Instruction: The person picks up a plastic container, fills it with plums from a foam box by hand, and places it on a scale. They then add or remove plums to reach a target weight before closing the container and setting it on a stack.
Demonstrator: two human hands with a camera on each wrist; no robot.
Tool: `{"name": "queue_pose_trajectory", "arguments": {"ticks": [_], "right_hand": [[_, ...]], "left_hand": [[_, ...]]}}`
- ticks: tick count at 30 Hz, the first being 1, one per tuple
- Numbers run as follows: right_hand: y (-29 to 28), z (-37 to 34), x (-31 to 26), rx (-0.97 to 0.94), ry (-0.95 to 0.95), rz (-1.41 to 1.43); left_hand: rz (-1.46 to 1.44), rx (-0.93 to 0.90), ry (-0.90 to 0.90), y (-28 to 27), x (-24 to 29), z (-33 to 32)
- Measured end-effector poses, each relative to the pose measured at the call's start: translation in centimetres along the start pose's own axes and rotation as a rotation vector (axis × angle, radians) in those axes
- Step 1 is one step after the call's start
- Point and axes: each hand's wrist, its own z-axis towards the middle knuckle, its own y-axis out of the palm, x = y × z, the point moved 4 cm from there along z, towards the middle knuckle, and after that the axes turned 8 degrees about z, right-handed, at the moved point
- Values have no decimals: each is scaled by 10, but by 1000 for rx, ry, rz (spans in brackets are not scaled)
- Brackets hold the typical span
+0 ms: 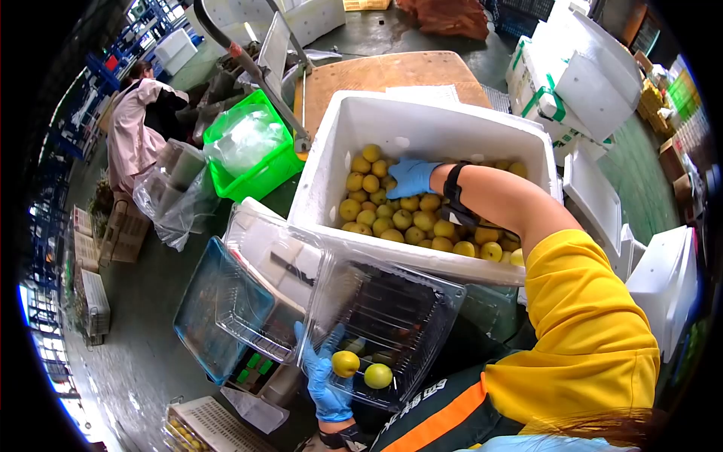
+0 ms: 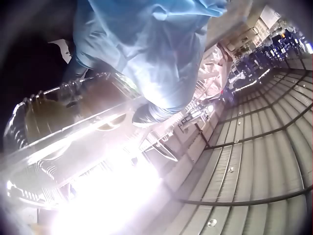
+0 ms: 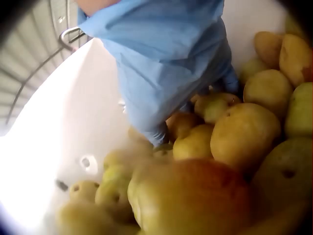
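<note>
A clear plastic box (image 1: 422, 331) with a raised lid (image 1: 260, 290) lies open in front of the person; two yellow-green fruits (image 1: 346, 364) show in it. The blue-gloved left hand (image 1: 327, 380) grips the box's near left side, its fingers partly seen through the plastic. In the left wrist view the glove (image 2: 146, 54) covers part of the box edge (image 2: 78, 129). The right hand (image 1: 413, 178), also gloved, reaches down among many round fruits (image 1: 403, 219) in a white foam box (image 1: 444, 120). In the right wrist view its fingertips (image 3: 159, 137) are partly hidden by fruits (image 3: 244, 134).
Left of the foam box stands a green crate (image 1: 260, 169) with plastic bags. A wooden board (image 1: 392, 68) lies behind it. More foam boxes (image 1: 580, 90) and lids (image 1: 593, 188) are at the right. Another person (image 1: 135, 128) is at the far left; a blue-rimmed tray (image 1: 218, 316) lies nearer.
</note>
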Motion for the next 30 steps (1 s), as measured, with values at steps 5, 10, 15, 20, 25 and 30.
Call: {"name": "queue_pose_trajectory", "arguments": {"ticks": [5,10,15,20,25,30], "right_hand": [[3,-1,14,-57,-43,14],[3,-7,7,-106,28,40],[-13,-17,15,-152,36,281],[-5,-7,7,-187,73,245],[-14,-23,7,-133,46,285],[-49,-69,19,-14,-45,1282]], "left_hand": [[68,41,7,-5,-7,9],[76,29,-5,0,-5,8],[83,24,2,-5,-7,9],[99,-9,25,0,-5,10],[96,-34,43,3,-3,7],[39,-55,57,-6,-4,3]]}}
